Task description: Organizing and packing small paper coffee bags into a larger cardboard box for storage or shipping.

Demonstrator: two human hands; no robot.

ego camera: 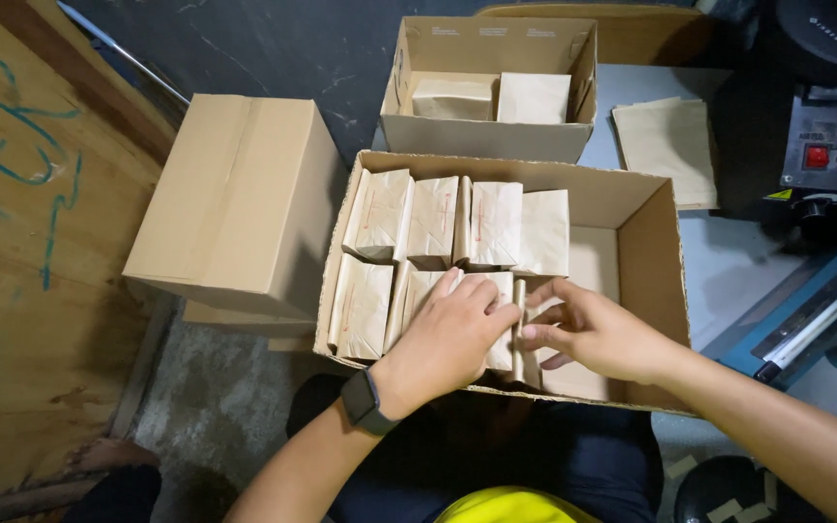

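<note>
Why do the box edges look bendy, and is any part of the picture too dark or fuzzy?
Head view: the wide lens curves the big box and closed box near the edges; the top right by the machine is dark; the left hand, right hand and paper bags look sharp and evenly lit.

packet (518,329): brown paper, flat, folded top, standing on edge, thin side up; in the front row of the box, right end of that row, pinched between both hands.
box (653,254): open brown cardboard, flaps up; right part bare.
packets in box (457,221): same brown paper, upright, faint red marks; two rows, back and front, packed against the box's left wall.
</note>
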